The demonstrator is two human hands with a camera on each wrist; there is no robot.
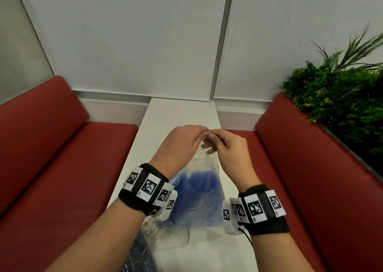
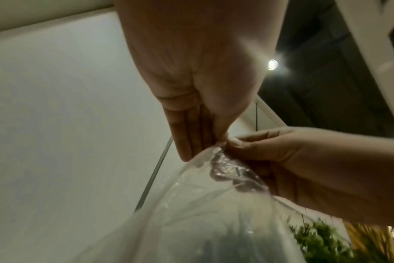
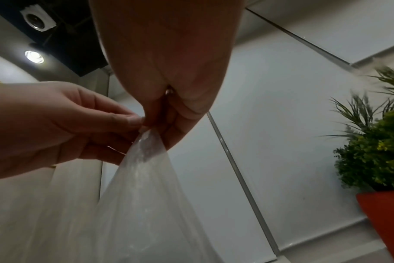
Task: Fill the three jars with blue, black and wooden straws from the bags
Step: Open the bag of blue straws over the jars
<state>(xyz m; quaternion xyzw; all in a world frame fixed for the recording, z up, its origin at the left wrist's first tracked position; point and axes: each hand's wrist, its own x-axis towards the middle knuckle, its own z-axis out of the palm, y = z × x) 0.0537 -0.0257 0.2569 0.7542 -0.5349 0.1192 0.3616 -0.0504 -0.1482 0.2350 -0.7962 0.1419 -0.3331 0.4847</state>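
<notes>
Both hands meet above the white worktop, the left hand and right hand each pinching the gathered top of a clear plastic bag between thumb and fingertips. The blue straws hang inside the bag, between the wrists.

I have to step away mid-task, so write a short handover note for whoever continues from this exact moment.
Left hand: pinches the top of the clear plastic bag.
Right hand: pinches the same gathered top, fingertips beside the left hand's.
Things: the bag holds the blue straws and hangs over the white table. A darker bag lies at the near edge. No jars in view.
Done: bag of blue straws picked up.
Left: open it, fill the jars, then the other bags.
</notes>
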